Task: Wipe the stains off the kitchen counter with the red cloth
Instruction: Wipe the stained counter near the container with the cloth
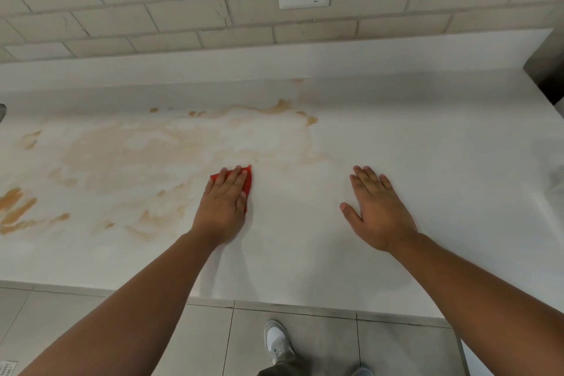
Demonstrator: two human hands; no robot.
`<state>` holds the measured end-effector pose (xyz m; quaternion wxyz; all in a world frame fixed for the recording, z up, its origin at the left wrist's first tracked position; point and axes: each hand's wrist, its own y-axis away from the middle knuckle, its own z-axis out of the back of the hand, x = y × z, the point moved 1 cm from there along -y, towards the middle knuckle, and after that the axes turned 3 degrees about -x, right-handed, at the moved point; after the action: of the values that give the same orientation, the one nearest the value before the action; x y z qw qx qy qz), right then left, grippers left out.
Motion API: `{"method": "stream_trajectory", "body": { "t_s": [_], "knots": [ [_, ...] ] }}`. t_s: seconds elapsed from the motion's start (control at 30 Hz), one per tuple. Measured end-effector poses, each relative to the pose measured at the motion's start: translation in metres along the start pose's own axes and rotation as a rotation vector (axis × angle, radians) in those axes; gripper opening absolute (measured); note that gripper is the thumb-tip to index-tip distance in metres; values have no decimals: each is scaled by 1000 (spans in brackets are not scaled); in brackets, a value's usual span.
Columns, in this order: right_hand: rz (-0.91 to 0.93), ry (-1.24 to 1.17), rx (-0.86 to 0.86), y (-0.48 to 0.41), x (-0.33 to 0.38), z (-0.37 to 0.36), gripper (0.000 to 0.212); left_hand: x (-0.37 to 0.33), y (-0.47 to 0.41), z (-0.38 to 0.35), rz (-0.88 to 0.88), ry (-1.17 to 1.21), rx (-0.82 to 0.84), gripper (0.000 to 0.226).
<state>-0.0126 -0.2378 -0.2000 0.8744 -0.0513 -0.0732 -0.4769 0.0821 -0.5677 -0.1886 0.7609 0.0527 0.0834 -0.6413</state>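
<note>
1. The left hand (224, 204) presses flat, fingers straight, on a red cloth (247, 183) at frame centre.
2. The right hand (377, 207) lies open, palm down, on the white counter (442, 162), right of centre.
3. Brown stains (137, 156) spread across the counter's left half.

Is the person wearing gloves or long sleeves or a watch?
No. The left hand and right hand are bare: no gloves, and no rings on the fingers that show. The left forearm and right forearm are bare too, with no sleeve, watch or bracelet in view.
</note>
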Motion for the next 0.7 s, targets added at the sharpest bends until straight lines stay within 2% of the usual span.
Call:
{"method": "stream_trajectory", "body": {
  "t_s": [0.13,0.2,0.43,0.7],
  "knots": [
    [4,-19,-17,-1,0,0,77,-19,-13,1,195,145,-88,53],
    [9,-60,-40,-2,-1,1,76,-22,-3,-1,232,182,-135,52],
    [-23,-151,-161,-28,-10,14,73,-11,-18,-5,137,137,-81,53],
    [-98,-87,-114,-50,-21,11,81,-41,-71,-4,83,71,-32,55]
  ]
}}
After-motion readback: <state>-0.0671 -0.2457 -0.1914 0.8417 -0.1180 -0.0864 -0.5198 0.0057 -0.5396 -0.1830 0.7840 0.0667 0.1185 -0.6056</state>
